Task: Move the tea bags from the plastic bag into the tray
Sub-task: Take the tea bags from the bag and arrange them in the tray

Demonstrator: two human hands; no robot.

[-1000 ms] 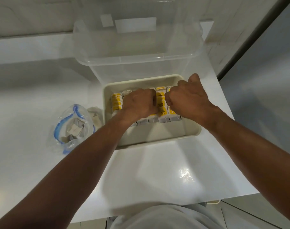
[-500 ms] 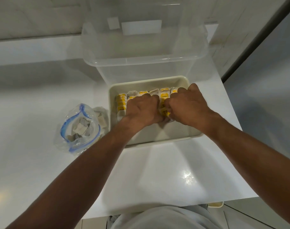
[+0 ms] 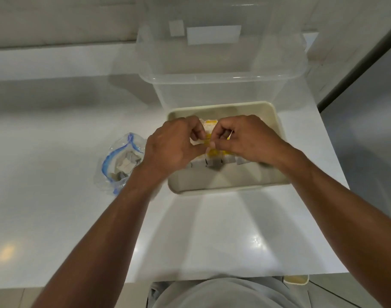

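Tea bags [image 3: 209, 129] are pinched by the curled fingers of the left hand [image 3: 174, 146] and right hand [image 3: 248, 139], over the tray [image 3: 278, 130] near the right edge of the counter [image 3: 212, 230].

Counter [image 3: 56, 196]: tray [image 3: 223, 189], plastic bag [image 3: 121, 162], clear bin [image 3: 212, 92]

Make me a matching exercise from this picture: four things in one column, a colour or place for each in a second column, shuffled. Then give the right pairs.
Things
1. plastic bag
2. tray
3. clear bin
4. tea bags

Descriptions
A. yellow and white wrappers
B. cream, with low walls
C. blue zip edge, lying left of the tray
D. see-through, standing behind the tray

Pairs: 1-C, 2-B, 3-D, 4-A
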